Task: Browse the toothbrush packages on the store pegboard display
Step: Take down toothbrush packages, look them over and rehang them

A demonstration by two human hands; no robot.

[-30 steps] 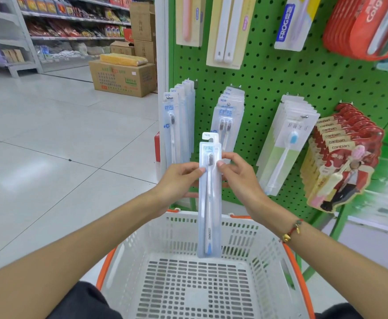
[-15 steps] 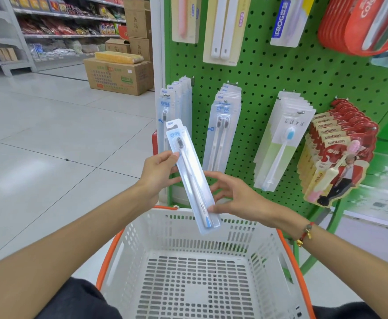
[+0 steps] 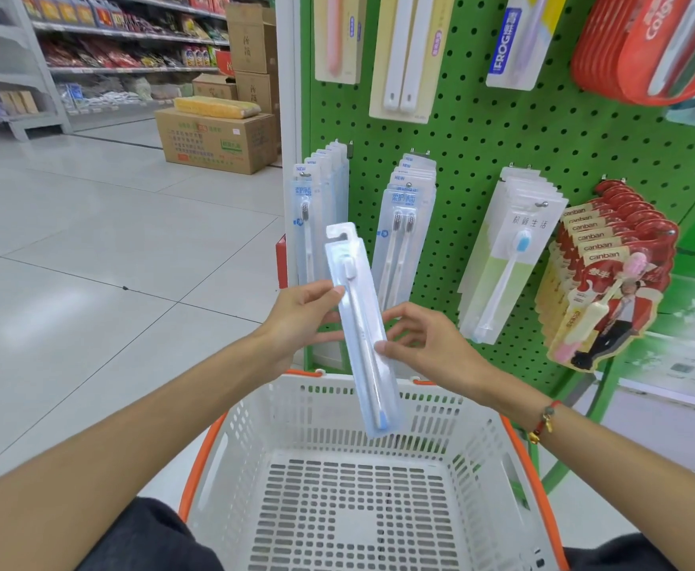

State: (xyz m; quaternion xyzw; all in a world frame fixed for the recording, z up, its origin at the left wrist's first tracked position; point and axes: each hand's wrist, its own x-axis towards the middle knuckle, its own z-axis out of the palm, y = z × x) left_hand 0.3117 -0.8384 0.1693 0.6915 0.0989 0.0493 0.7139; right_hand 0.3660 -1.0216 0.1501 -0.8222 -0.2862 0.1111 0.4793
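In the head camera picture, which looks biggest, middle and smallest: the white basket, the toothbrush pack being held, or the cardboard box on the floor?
1. White basket: looks biggest, but it is also nearest the camera.
2. Toothbrush pack and cardboard box: they look about alike, the pack long and thin, the box far off, so I won't rank them.

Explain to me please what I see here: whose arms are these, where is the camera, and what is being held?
There is no machine. A person wears a wide-angle camera on the head, looking forward and down, so both bare arms reach in from below. The left hand and the right hand together hold one toothbrush package, slightly tilted, each hand gripping one side edge. It shows its plain white side. Under it is a white shopping basket with orange trim; no goods show in it. Behind stands a green pegboard where more toothbrush packages hang on hooks, among them a twin pack and red packs. To the left are the shop floor and a cardboard box.
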